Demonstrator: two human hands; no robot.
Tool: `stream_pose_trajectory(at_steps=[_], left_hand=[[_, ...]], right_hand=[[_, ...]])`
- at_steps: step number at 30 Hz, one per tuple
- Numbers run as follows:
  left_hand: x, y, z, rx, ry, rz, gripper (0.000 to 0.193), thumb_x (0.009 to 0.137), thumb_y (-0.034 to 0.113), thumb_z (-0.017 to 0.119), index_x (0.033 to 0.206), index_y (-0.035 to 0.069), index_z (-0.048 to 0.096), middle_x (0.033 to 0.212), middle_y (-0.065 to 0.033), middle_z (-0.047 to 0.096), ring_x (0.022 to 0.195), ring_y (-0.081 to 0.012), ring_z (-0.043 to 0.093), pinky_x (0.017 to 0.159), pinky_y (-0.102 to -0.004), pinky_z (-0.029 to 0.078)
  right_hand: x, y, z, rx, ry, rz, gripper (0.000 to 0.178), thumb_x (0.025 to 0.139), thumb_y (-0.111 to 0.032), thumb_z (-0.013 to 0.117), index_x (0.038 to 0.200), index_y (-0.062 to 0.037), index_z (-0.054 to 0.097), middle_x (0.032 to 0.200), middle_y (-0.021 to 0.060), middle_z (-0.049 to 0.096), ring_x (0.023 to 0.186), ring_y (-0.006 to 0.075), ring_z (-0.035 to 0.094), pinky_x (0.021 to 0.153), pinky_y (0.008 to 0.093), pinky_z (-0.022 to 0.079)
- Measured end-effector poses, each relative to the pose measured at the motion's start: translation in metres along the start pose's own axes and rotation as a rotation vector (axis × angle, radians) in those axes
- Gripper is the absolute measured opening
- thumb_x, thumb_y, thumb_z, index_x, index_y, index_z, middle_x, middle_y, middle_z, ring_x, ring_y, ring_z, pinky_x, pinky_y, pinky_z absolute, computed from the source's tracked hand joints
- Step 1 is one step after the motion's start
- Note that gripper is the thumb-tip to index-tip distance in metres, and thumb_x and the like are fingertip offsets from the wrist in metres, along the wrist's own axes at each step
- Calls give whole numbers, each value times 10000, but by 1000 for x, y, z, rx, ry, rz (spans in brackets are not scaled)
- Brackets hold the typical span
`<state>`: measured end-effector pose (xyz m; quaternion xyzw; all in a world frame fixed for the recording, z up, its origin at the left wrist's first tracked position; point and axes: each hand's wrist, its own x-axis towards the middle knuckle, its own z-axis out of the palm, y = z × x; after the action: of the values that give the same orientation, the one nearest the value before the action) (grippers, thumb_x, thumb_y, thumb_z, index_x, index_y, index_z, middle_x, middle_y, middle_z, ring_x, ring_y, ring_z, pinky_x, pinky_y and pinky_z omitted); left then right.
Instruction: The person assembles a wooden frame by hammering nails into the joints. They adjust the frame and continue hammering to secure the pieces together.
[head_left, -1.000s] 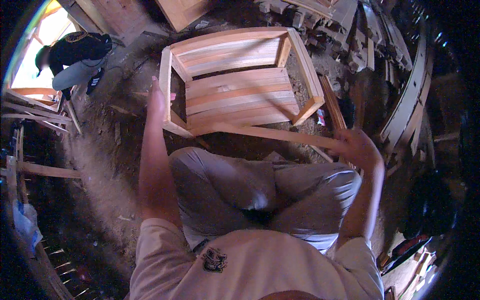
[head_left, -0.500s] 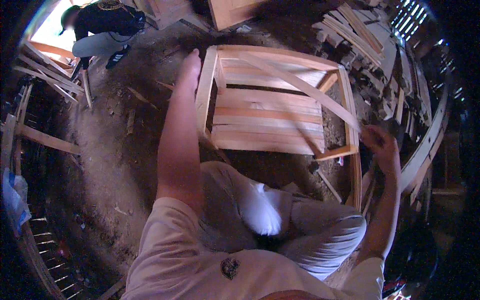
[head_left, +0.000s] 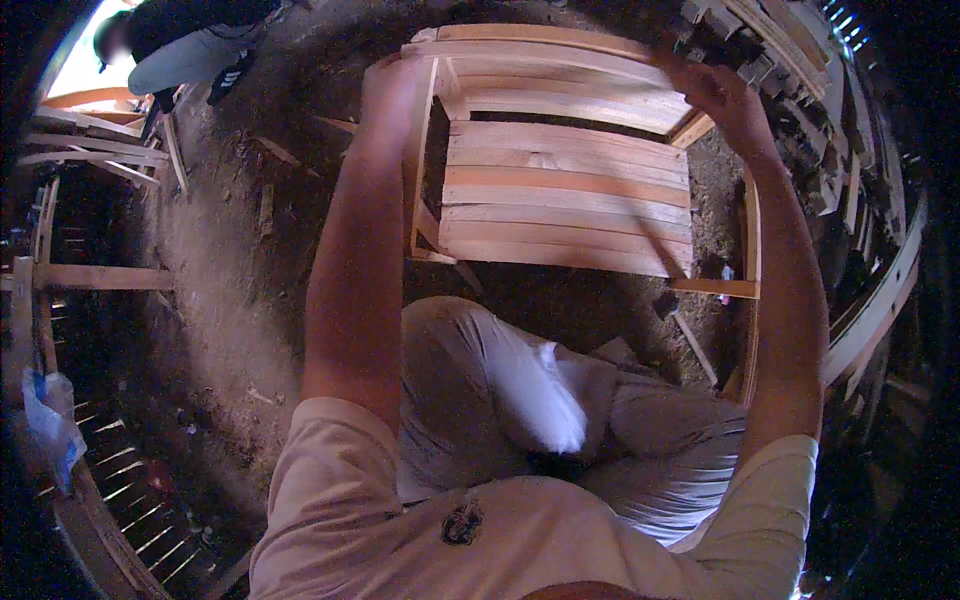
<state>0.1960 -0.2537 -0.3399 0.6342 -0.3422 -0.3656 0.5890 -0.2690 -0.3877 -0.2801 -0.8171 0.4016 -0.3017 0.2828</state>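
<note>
A pale wooden frame [head_left: 753, 250] with a slatted panel [head_left: 565, 200] stands on the dirt floor beyond my crossed legs. A thin wooden slat [head_left: 540, 62] lies across its far side, just below the far rail [head_left: 540, 34]. At the frame's far left corner, my left hand [head_left: 390, 85] is closed at the slat's left end, its fingertips partly hidden. Over the far right corner, my right hand [head_left: 722, 98] grips the other end with bent fingers. A hammer [head_left: 690, 340] lies on the ground near the frame's right side.
Another person [head_left: 185, 75] bends at the far left beside leaning boards [head_left: 95, 150]. Scrap lumber [head_left: 800, 110] is heaped at the far right, and a long curved board [head_left: 880, 300] runs along the right. A plastic bag [head_left: 55, 425] hangs at the left.
My right hand has swung the slat's right end away from me, so the slat turned from diagonal to lying along the far rail. My left hand, formerly flat by the corner, has closed.
</note>
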Motion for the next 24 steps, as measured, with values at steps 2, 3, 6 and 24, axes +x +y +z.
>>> stream_pose_trajectory(at_steps=[2, 3, 6, 24], left_hand=[[2, 2, 1, -38, 130, 109, 241, 934, 155, 646, 1072, -29, 719, 902, -87, 733, 738, -161, 662, 670, -309, 537], [2, 3, 5, -62, 190, 163, 229, 921, 124, 655, 1074, -34, 719, 894, -87, 732, 727, -149, 652, 661, -303, 534], [-4, 10, 8, 90, 182, 201, 258, 909, 110, 680, 1112, -44, 715, 923, -88, 733, 760, -122, 645, 686, -299, 535], [0, 18, 11, 95, 150, 91, 239, 928, 140, 684, 1100, -19, 734, 948, -96, 733, 750, -174, 692, 668, -314, 553]], right_hand=[[-2, -22, 3, -286, 50, -5, 350, 876, -181, 782, 1182, -41, 689, 1096, 115, 702, 1029, 190, 679, 871, 347, 547], [-3, -17, 3, -311, 45, -26, 350, 874, -184, 782, 1183, -47, 690, 1104, 120, 701, 1027, 201, 682, 873, 349, 548], [-3, -10, -1, -382, 75, -79, 345, 874, -192, 777, 1180, -57, 693, 1130, 131, 697, 1041, 232, 685, 890, 361, 543], [-172, 8, -91, 269, 395, 545, 467, 955, -321, 679, 1338, -61, 617, 1313, 59, 636, 1220, 206, 583, 1036, 369, 452]])
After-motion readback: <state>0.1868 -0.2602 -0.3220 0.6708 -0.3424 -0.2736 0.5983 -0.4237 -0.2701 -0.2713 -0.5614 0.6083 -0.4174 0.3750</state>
